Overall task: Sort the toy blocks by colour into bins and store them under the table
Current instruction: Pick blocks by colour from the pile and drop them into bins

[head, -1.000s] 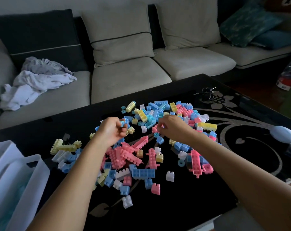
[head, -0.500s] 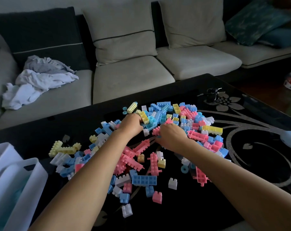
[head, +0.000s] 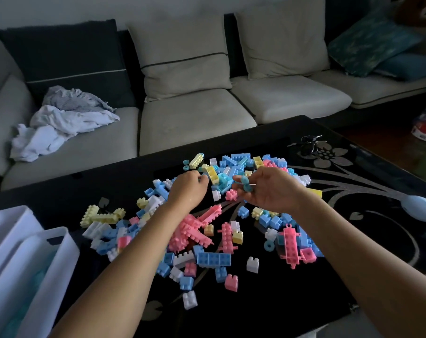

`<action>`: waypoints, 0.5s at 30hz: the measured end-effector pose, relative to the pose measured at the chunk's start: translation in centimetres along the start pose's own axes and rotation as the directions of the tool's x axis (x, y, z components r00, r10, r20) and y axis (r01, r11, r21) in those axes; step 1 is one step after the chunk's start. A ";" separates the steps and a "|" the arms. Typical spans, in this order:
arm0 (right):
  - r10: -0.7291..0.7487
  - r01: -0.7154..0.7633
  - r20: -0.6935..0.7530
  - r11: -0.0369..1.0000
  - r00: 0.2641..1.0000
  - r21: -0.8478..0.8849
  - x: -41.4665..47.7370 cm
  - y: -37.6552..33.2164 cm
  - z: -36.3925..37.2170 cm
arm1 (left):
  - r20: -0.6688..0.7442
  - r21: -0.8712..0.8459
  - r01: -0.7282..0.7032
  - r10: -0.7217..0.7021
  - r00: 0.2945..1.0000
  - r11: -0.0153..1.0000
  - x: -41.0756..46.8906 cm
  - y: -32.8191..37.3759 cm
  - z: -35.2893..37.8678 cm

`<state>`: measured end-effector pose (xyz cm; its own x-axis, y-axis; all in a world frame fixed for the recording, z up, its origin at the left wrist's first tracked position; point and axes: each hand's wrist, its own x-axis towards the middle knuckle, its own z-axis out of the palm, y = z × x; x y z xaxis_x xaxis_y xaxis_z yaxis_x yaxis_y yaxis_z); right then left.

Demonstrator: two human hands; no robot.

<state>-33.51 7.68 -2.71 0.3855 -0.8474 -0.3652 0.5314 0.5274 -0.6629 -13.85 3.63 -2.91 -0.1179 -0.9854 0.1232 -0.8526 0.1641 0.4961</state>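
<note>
A black glass table (head: 292, 303) with a silver flower pattern is shown in a dim living room, drawn up before a pale grey sectional sofa (head: 190, 123). A loose pile of pastel plastic toy blocks (head: 214, 259), pink, blue, yellow and white, is spread across the middle of the table and reaches toward its far edge. Two white plastic bins (head: 33, 259) are seen at the near left corner; whether they stand on the table or beside it cannot be told. Both bare forearms are stretched from the near edge over the pile, so that part of the blocks is hidden beneath them. The left hand (head: 187, 191) is lowered onto the far side of the pile beside a yellow block (head: 212, 174), its fingers bent down; whether anything is gripped cannot be told. The right hand (head: 273, 189) is held just above the blocks, and teal ring-shaped plastic pieces (head: 246, 185) are pinched in its curled fingers. A bunch of dark keys (head: 309, 142) is laid near the far right corner, and a pale blue oval object (head: 424, 211) by the right edge. On the sofa, a heap of crumpled white and grey cloth (head: 60, 123) is seen on the left seat, with a dark cushion (head: 67, 54), beige cushions (head: 182, 57) and a teal cushion (head: 370, 42) propped behind.
</note>
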 end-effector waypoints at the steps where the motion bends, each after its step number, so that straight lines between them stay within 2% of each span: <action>1: -0.011 0.011 -0.010 1.000 1.000 0.016 -0.1 0.3 0.4 | 0.026 -0.097 0.042 -0.039 0.999 0.994 -0.6 -0.2 -0.5; 3: -0.033 0.033 -0.054 0.999 0.998 0.008 -0.1 0.9 1.6 | 0.098 -0.276 0.127 -0.103 0.990 0.953 -2.2 -1.0 -2.1; 5: -0.030 0.027 -0.070 0.999 0.997 -0.039 0.0 1.9 3.1 | 0.120 -0.315 0.136 -0.103 0.987 0.939 -4.3 -2.2 -4.1; 7: -0.018 0.015 -0.034 0.995 0.999 -0.102 0.6 3.3 4.9 | 0.071 -0.258 0.121 -0.106 0.992 0.959 -6.4 -3.7 -6.4; 10: 0.014 -0.007 0.039 0.985 0.999 -0.173 1.8 5.3 8.4 | -0.078 -0.193 0.149 -0.167 0.983 0.970 -9.0 -6.2 -9.7; 13: 0.084 -0.052 0.117 0.966 0.990 -0.254 3.0 7.2 13.1 | -0.236 -0.112 0.235 -0.255 0.938 0.966 -11.5 -10.0 -12.7; 15: 0.144 -0.087 0.188 0.956 0.972 -0.282 3.8 8.6 16.5 | -0.288 -0.003 0.337 -0.323 0.901 0.942 -13.5 -12.8 -14.2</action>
<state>-14.99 10.06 1.01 0.5929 -0.7356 -0.3277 0.2616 0.5607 -0.7856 5.86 15.48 1.29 0.3162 -0.9277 0.1986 -0.8412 -0.1774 0.5109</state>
